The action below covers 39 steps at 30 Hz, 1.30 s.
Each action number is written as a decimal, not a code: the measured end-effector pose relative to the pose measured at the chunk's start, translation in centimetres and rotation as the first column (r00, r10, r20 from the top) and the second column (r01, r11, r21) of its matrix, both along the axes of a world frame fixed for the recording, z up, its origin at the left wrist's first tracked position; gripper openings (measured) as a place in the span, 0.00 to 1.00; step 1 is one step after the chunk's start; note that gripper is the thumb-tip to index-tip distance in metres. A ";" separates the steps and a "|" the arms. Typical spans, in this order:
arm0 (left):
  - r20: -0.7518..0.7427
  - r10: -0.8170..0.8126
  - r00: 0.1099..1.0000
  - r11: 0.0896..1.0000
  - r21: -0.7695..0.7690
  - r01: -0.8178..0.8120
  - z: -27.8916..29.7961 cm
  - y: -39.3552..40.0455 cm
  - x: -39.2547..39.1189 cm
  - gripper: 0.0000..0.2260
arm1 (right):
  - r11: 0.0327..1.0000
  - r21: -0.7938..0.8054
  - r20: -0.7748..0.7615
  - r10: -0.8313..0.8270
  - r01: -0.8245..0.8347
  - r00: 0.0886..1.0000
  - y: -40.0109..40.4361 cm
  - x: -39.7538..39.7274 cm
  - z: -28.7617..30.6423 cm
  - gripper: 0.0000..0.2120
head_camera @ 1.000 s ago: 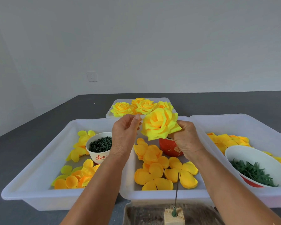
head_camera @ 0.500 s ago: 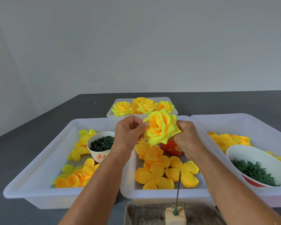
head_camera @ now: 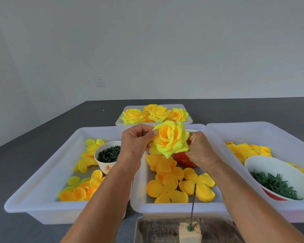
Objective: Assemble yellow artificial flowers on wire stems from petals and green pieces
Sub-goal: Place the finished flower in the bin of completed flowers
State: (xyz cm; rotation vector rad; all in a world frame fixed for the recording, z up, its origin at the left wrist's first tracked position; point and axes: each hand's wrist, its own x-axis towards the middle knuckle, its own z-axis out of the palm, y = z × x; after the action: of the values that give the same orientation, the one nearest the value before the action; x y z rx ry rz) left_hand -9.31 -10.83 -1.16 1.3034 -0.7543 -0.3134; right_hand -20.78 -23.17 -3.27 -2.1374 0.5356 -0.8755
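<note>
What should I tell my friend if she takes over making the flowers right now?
Left hand pinches a petal edge of the yellow flower; right hand grips it from the other side, above the middle tray.
Done: finished flowers lie in the far tray.
Left: loose petals in the trays, green pieces in the bowl, an upright wire stem in its block.

Craft workshop: parts bins (head_camera: 42,174) on grey worktable (head_camera: 16,165), bare wall.

Upright wire stem (head_camera: 193,200) before petal-crowded middle tray (head_camera: 174,206), bowls flanking.
</note>
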 end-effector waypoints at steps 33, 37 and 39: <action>-0.056 -0.006 0.998 0.999 0.047 0.009 0.5 -0.1 -0.8 0.10 | 0.999 0.054 0.203 -0.004 -0.007 0.979 -0.2 0.1 0.0 0.09; -0.027 0.023 0.999 0.997 0.079 -0.021 0.3 -0.1 -0.6 0.08 | 0.999 0.050 0.176 -0.025 0.016 0.984 -0.4 0.2 -0.2 0.11; -0.013 0.038 0.999 0.991 0.126 -0.036 0.1 -0.3 -0.5 0.11 | 0.999 0.041 0.158 -0.032 0.026 0.987 -0.4 0.1 -0.3 0.12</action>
State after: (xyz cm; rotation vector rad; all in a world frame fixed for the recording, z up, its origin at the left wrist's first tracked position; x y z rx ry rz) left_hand -9.82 -11.09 -1.10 1.4306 -0.7057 -0.3450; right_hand -20.63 -23.61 -3.55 -2.0086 0.4986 -1.0330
